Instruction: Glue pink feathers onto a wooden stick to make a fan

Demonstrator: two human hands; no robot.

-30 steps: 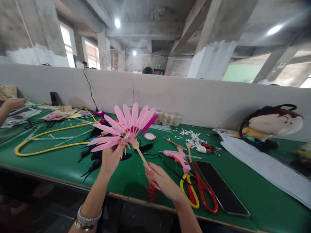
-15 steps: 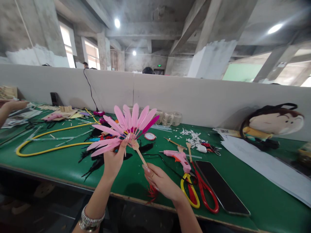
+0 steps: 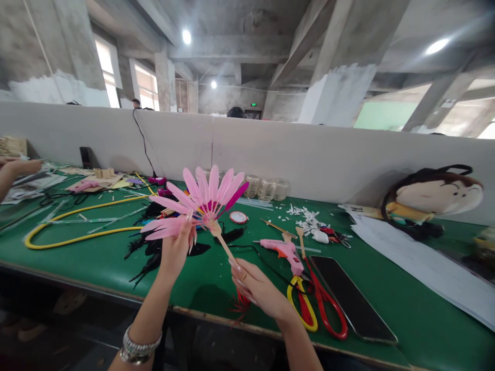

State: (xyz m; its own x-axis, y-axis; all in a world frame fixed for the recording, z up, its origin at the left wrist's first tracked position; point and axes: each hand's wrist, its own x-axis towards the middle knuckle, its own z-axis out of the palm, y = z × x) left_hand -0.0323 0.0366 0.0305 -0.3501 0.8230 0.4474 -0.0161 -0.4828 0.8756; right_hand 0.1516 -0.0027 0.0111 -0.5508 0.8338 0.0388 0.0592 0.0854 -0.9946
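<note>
Over the front of the green table I hold a feather fan (image 3: 214, 188), its pink feathers spread from a pale wooden handle (image 3: 223, 245). A darker magenta feather (image 3: 235, 198) stands at its right side. My right hand (image 3: 253, 286) is closed round the lower end of the handle, with a red tassel (image 3: 242, 304) hanging below. At the fan's left side my left hand (image 3: 176, 252) has its fingers closed on a lower pink feather (image 3: 164, 226); the exact grip is partly hidden. Black feathers (image 3: 149, 257) lie on the table behind this hand.
Right of my hands lie a pink glue gun (image 3: 280, 250), yellow-handled scissors (image 3: 303, 304), red-handled scissors (image 3: 328, 304) and a phone (image 3: 351, 296). Farther back are white scraps (image 3: 305, 219), clear jars (image 3: 266, 189) and a plush bag (image 3: 433, 198). Another person's hand (image 3: 21, 167) shows at far left.
My left hand has shifted left and slightly down, from the fan's base to its left feathers. The fan has moved slightly left at its top; my right hand keeps its hold.
</note>
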